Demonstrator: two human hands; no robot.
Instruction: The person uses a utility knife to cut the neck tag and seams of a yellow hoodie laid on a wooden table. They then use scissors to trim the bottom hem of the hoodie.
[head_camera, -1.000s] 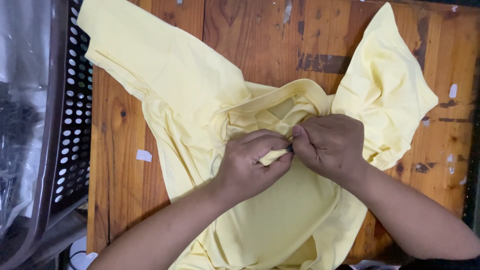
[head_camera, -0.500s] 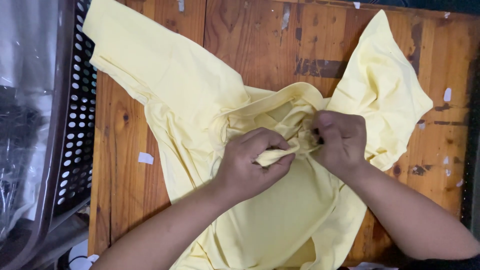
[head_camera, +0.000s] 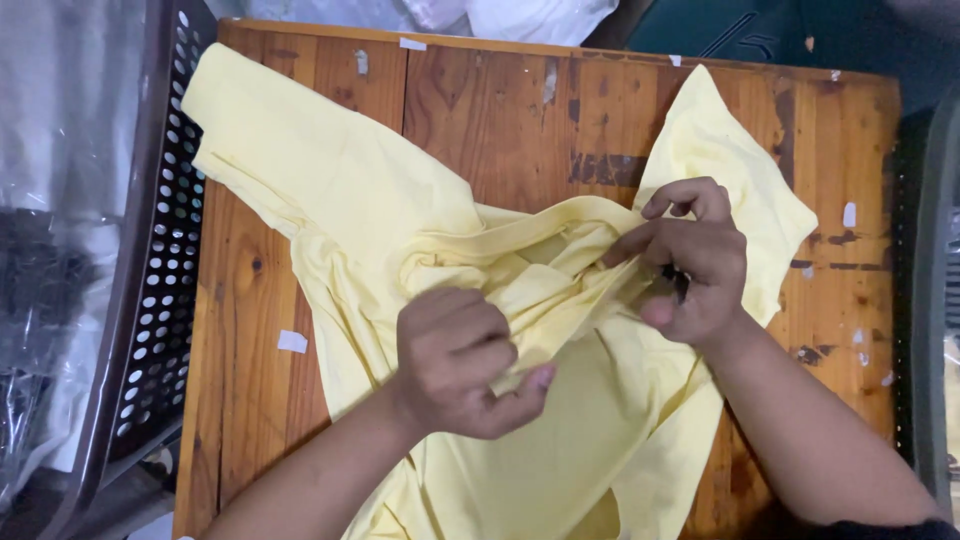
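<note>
Left hand (head_camera: 465, 365), fingers curled tight, pinches a fold of the pale yellow shirt (head_camera: 400, 230); right hand (head_camera: 690, 265) grips the bunched collar fabric, fingers closed. The perforated dark basket (head_camera: 160, 290) off the table's (head_camera: 500, 110) left edge holds clear plastic bags (head_camera: 50, 200). The shirt lies crumpled mid-table, sleeves spread toward both far corners.

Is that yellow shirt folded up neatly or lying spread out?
Spread out, not folded: the pale yellow cotton shirt lies open on the wooden table, sleeves splayed, its collar bunched between left hand and right hand.
</note>
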